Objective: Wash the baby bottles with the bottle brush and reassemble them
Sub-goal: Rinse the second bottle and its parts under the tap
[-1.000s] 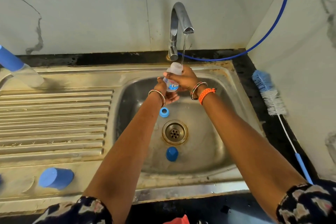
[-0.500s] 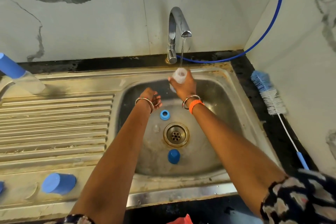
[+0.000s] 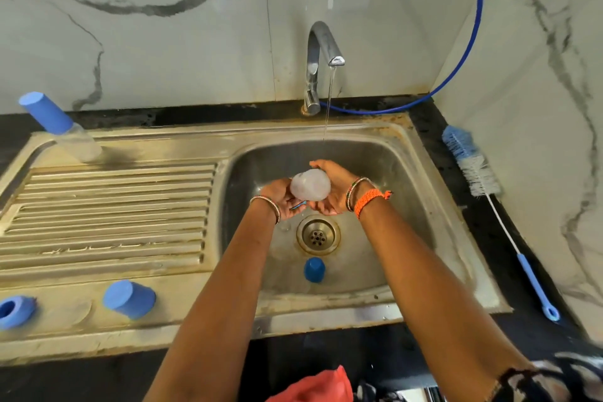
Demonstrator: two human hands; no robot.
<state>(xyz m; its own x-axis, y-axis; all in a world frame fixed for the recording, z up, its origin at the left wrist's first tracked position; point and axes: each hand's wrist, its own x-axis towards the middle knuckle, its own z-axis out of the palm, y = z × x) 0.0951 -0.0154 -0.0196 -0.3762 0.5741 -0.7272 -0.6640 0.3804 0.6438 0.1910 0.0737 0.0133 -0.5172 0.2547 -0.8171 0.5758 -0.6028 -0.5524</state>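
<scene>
Main risk: the small translucent plastic baby bottle (image 3: pixel 310 185) is wet, so it could slip into the stainless steel sink basin (image 3: pixel 408 206); a loose two-hand hold would cause it. Second risk: the thin water stream (image 3: pixel 329 108) falls at 12 o'clock of the hands and seems to miss the bottle, so rinsing may be incomplete.

Bottle looks cloudy white, blurred, its base or side toward the camera, above the drain (image 3: pixel 318 236). Left hand (image 3: pixel 282 197) cups it from 9 o'clock, also holding something small and blue. Right hand (image 3: pixel 332 188) wraps it from 3 o'clock. Long blue-and-white bottle brush (image 3: pixel 473 170) lies unused at 3 o'clock.
</scene>
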